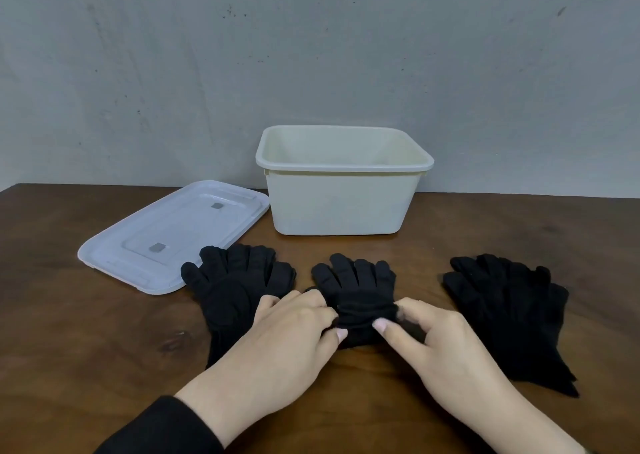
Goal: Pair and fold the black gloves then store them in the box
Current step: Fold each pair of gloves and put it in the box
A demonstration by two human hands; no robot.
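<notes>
So both sets of fingers [330, 316] are pinching the bunched cuff of the middle glove pair [355, 292], left hand [287, 332] and right hand [433, 336] on either side. Its long axis runs near to far, glove tips pointing at the box [343, 204] straight beyond. I'd guess it folds away from me. Other pairs lie on the bench [86, 332], left [235, 287] and right [509, 311].

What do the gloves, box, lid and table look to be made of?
Middle gloves: soft black knit fabric, bunching where both hands pinch it. Box: cream matte plastic, moulded rim. Lid: paler translucent-looking plastic. Table: brown wood or veneer, grain showing.
</notes>
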